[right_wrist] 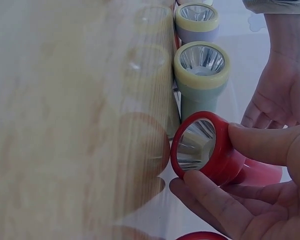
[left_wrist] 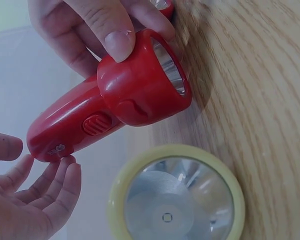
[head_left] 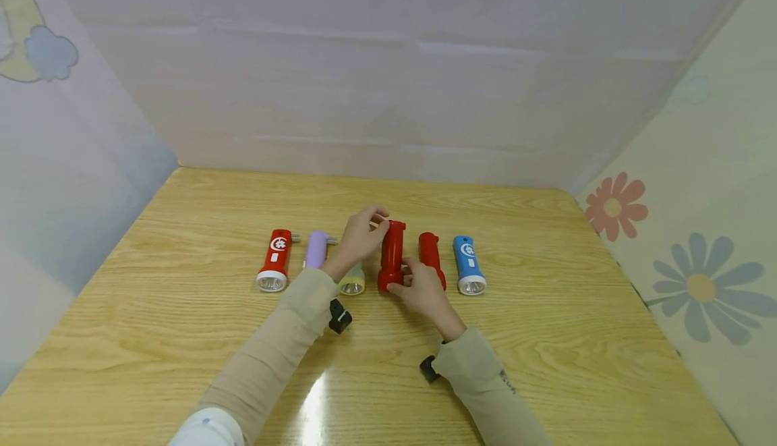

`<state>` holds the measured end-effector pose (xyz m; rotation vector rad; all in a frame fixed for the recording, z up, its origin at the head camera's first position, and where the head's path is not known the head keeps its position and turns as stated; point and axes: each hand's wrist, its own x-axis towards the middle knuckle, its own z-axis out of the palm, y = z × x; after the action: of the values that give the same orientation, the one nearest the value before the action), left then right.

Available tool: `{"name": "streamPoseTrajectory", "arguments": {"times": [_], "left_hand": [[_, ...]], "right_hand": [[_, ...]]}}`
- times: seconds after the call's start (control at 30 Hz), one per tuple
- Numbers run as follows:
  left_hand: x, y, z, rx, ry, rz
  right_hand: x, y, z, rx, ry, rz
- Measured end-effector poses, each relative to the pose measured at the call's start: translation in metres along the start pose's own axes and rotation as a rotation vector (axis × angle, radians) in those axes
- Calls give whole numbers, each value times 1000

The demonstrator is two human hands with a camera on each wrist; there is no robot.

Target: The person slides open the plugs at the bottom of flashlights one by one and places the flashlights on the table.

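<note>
A plain red flashlight (head_left: 392, 254) is tilted, its lens end low by the tabletop. My right hand (head_left: 425, 291) pinches its head, thumb on one side and fingers on the other in the right wrist view. At the tail end is my left hand (head_left: 362, 233), its loosely bent fingertips right at the casing. The left wrist view shows a ridged switch (left_wrist: 97, 124) on the flashlight's body. A pale green flashlight with a yellow rim (left_wrist: 121, 200) lies beside it, partly hidden by my left arm. Behind my right hand lies another red flashlight (head_left: 428, 247), partly covered.
On the wooden table (head_left: 546, 365), a red-and-white flashlight (head_left: 276, 257) and a purple flashlight (head_left: 315, 249) lie to the left, both with plug prongs out. A blue-and-white flashlight (head_left: 468, 264) ends the row on the right. Covered walls (head_left: 376, 95) enclose the table's back and sides.
</note>
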<state>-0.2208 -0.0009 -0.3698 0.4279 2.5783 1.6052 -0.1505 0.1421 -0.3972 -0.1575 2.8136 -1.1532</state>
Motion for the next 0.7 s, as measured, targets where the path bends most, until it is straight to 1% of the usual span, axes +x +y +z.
{"name": "streamPoseTrajectory", "arguments": {"times": [0.1,0.23,0.5,0.7], "left_hand": [[0,0,0,2,8,-7],[-1,0,0,-3,18,1],[-2,0,0,-19,38,3],[-3,0,-1,-28,38,-2]], "right_hand": [[1,0,1,-5,-5,6],[1,-1,1,-11,-10,12],[1,-1,2,-19,-7,-9],[1,-2,1,-14,-1,-13]]}}
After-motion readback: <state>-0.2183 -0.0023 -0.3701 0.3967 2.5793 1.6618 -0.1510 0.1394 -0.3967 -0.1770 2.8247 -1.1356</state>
